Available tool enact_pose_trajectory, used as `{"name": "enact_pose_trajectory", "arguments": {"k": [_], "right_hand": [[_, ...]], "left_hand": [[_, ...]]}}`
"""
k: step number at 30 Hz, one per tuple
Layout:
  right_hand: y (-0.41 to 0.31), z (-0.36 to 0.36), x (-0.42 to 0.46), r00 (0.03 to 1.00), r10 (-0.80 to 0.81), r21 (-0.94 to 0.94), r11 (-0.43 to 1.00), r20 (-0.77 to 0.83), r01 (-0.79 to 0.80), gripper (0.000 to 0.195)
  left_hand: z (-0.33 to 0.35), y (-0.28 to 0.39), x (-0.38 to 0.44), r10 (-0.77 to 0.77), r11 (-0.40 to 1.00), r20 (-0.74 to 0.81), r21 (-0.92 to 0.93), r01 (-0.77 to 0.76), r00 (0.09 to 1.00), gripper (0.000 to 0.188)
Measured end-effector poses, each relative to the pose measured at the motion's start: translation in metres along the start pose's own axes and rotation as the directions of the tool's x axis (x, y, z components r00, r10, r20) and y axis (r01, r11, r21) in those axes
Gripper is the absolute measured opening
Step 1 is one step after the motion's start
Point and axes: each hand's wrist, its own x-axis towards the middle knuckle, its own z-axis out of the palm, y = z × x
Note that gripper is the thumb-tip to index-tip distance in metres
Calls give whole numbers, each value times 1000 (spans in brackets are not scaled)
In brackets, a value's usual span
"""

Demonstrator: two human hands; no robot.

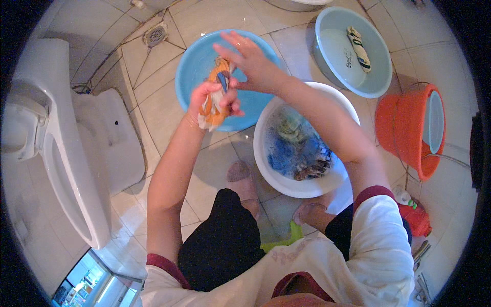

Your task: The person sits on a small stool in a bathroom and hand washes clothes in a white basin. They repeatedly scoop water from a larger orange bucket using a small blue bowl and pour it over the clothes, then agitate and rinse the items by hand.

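Over a blue plastic basin (188,76) my left hand (215,99) grips a bunched wet cloth (216,109), orange and white with a dark blue patch. My right hand (245,61) is at the upper end of the cloth, its fingers spread apart; whether the thumb touches the cloth is hard to tell. Below my right forearm stands a white basin (264,169) holding sudsy water and soaking clothes (295,149), mostly blue, with pale green and brown pieces. A light blue-grey basin (333,73) at the upper right holds a twisted white cloth with dark stripes (359,50).
An orange bucket (395,119) with a small light blue basin (434,122) in it stands at the right. A red container (416,220) is below it. At the left are a white washbasin (69,172) and a floor drain (155,35). My slippered feet are on the tiled floor.
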Motion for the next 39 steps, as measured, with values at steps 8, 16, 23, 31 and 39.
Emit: {"name": "enact_pose_trajectory", "arguments": {"k": [8, 16, 23, 31, 39], "right_hand": [[42, 8, 10, 991, -119, -17, 993, 57, 121, 45], [22, 15, -8, 912, 214, -47, 976, 351, -211, 23], [-39, 13, -15, 446, 114, 442, -486, 888, -754, 17], [21, -6, 8, 538, 212, 577, -235, 816, -782, 29], [12, -12, 1, 999, -34, -149, 988, 13, 36, 73]], "left_hand": [[10, -1, 2, -77, 890, -250, 420, 180, 965, 38], [-5, 30, 13, 548, -621, 49, 694, 366, 835, 61], [-16, 42, 3, 492, -811, 309, 502, 300, 814, 53], [1, 30, -2, 528, -796, 410, 545, 265, 744, 45], [-13, 6, -8, -73, 997, -404, -66, 51, 912, 37]]}}
